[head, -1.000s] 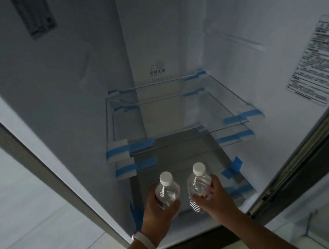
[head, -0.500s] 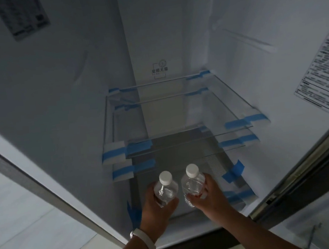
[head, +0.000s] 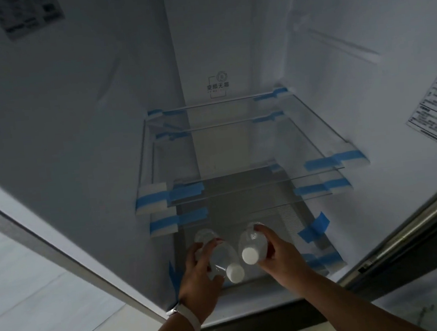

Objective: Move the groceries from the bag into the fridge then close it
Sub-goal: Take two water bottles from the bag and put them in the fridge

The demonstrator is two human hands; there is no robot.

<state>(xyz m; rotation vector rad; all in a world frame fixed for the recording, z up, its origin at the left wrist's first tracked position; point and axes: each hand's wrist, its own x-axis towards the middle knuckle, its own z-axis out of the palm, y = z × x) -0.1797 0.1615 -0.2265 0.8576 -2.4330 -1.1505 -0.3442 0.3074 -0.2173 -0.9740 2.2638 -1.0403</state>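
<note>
Gripping one clear plastic water bottle each, both hands reach into the bottom of the open white fridge [head: 227, 44]. The left hand [head: 198, 276] is wrapped around the left clear plastic bottle with a white screw cap [head: 222, 255], fingers curled over its far side and thumb beneath it; a white band [head: 190, 318] sits on that wrist. This bottle is tilted, its cap pointing back toward the camera and its base pointing deeper into the compartment. The right hand [head: 279, 255] is closed round the right clear plastic bottle with a white cap [head: 251, 245], fingers over its right side and one fingertip up by the base. It is tilted the same way, cap toward the viewer. The two bottles lie just beside each other, caps near together, between the two hands, above the ribbed grey floor panel [head: 284, 217] of the lowest space. Whether either bottle touches that floor cannot be told.

Above them two transparent glass shelves [head: 236, 142] span the cabinet, their corners fixed with strips of blue tape [head: 185, 191] over white foam blocks. A printed white label [head: 436, 115] hangs on the right inner wall, and another sticker [head: 29, 15] on the left wall.
</note>
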